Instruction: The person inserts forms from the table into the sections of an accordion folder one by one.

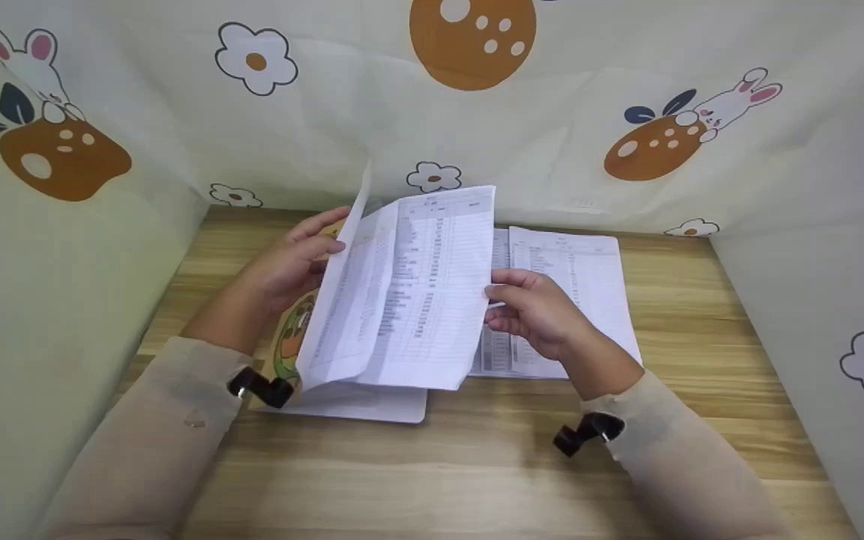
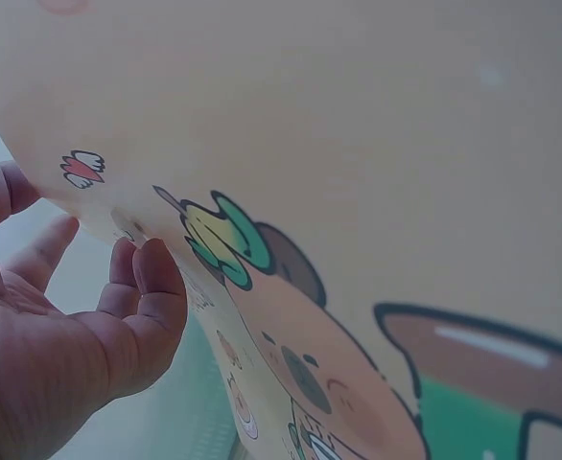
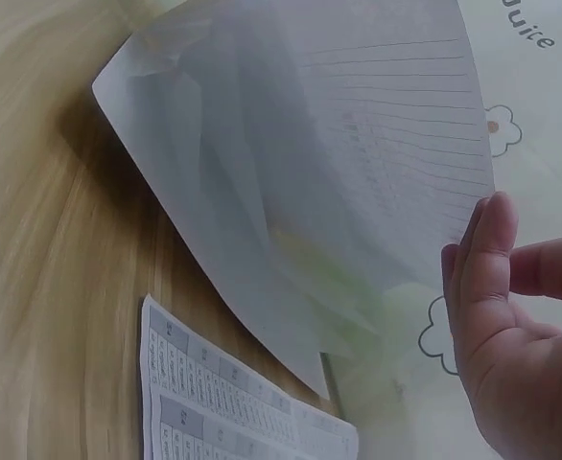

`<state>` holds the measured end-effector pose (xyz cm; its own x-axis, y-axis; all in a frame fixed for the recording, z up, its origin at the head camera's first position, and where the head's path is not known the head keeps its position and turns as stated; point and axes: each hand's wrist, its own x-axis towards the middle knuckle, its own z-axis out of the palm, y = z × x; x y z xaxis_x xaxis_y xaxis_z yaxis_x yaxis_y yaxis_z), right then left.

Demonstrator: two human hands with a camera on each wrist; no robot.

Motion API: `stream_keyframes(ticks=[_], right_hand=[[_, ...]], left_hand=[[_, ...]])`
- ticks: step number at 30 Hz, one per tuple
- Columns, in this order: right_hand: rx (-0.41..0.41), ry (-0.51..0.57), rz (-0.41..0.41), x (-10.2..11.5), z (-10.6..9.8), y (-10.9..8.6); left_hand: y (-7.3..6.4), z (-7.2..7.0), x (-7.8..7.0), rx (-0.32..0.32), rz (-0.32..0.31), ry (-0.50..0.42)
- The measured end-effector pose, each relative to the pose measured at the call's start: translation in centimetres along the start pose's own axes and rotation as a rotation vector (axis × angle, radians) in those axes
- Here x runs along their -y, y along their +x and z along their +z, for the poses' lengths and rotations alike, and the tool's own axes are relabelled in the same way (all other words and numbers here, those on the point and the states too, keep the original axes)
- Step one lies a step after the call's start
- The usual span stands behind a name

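Note:
A notebook with a cartoon-printed cover (image 2: pixel 339 230) stands half raised in the head view. My left hand (image 1: pixel 293 262) grips its left side, fingers at the cover's edge in the left wrist view. Rising from it is a creased printed sheet (image 1: pixel 439 292) with a table of text rows. My right hand (image 1: pixel 537 311) pinches that sheet's right edge between thumb and fingers. The right wrist view shows the back of the lifted paper (image 3: pixel 262 172), with ruled lines, and the right hand (image 3: pixel 521 326) at its edge.
More printed sheets (image 1: pixel 589 300) lie on the wooden table (image 1: pixel 477 472), behind and right of the right hand. A white rounded-corner board or cover (image 1: pixel 387 405) lies beneath the raised pages. A patterned curtain (image 1: pixel 327 127) encloses the back and sides.

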<state>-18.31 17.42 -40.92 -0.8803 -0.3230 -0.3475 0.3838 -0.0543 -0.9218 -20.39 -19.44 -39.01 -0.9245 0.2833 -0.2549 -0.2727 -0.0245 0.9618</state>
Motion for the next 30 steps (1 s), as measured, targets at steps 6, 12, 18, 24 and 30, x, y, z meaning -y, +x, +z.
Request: stream_keyframes(ticks=[6, 12, 18, 24, 30], right_hand=[[-0.029, -0.049, 0.015, 0.8, -1.1, -0.5], [-0.006, -0.107, 0.049, 1.5, -1.4, -0.4], [0.001, -0.104, 0.072, 1.4, -0.6, 0.5], [0.000, -0.106, 0.076, 0.9, 0.7, 1.6], [0.006, -0.106, 0.028, 0.1, 2.4, 2.9]], left_hand=[[0.0, -0.1, -0.2, -0.001, 0.007, 0.003], [0.0, -0.2, -0.1, -0.006, 0.000, -0.002], [0.0, -0.1, 0.1, -0.007, -0.012, 0.008], [0.0, 0.0, 0.0, -0.014, -0.009, -0.004], [0.0, 0.1, 0.1, -0.005, -0.018, 0.002]])
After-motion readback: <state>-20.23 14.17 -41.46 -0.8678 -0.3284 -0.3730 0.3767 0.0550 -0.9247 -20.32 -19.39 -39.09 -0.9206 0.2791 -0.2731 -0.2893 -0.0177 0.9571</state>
